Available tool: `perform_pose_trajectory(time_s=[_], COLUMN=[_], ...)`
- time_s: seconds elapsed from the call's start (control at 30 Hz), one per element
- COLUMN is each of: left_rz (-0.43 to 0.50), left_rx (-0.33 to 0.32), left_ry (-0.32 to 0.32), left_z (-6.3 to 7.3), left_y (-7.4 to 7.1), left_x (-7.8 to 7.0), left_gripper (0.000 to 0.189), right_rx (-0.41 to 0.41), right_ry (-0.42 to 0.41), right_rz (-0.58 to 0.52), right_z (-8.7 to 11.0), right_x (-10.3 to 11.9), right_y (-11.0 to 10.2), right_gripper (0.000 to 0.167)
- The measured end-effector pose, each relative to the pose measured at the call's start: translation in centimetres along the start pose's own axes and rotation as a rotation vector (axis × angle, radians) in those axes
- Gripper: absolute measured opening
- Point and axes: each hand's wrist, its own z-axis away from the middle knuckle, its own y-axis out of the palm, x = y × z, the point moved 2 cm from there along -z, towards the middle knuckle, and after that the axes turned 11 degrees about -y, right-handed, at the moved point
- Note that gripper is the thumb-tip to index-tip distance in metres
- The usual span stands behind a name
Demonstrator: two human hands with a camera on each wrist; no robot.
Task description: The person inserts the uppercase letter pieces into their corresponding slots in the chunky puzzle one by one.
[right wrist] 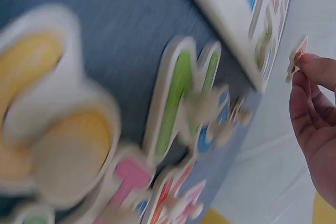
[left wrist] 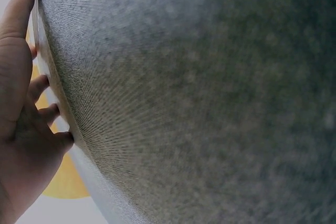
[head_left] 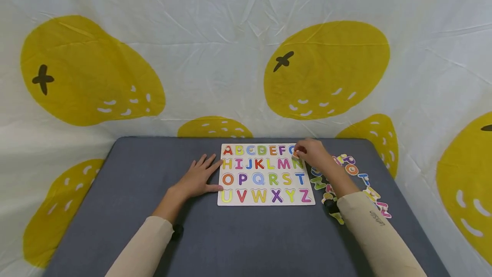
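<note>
A white alphabet puzzle board [head_left: 265, 204] lies on the table, its printed letters running from A to Z in rows. My left hand [head_left: 196, 178] is spread at the board's left edge, thumb and fingertips touching it; in the left wrist view the left hand [left wrist: 23, 114] appears side-on. Over the board's top right corner, by the G, my right hand [head_left: 313, 153] pinches a small orange-red letter piece [right wrist: 295, 59] between thumb and fingers. Which letter it is cannot be made out. The piece is raised off the board in the right wrist view.
Several loose letter pieces with knobs lie right of the board, among them an orange O [head_left: 351, 169] and a blue T [head_left: 363, 178], partly under my right forearm. The grey table [head_left: 246, 243] ends at a fruit-patterned cloth [head_left: 215, 76] behind.
</note>
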Motion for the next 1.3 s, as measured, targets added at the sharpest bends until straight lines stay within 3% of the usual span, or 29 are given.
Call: perform_pose_trajectory(time_s=[0.4,0.9,1.3], left_rz=[0.011,0.017,0.025], left_rx=[-0.001,-0.023,-0.018], left_ry=[0.007,0.033,0.030], left_z=[0.1,0.2,0.1], left_y=[0.0,-0.3,-0.3], left_x=[0.1,0.1,0.1], left_gripper=[0.096,0.095,0.095], right_rx=[0.023,0.047,0.037], right_ry=[-0.070,0.051,0.102], right_rz=[-0.031,-0.063,-0.060], right_z=[-3.3,-6.2,-6.8], right_x=[2.9,3.8,4.4], right_y=[2.3,4.3,4.9], right_gripper=[0.014,0.008,0.005])
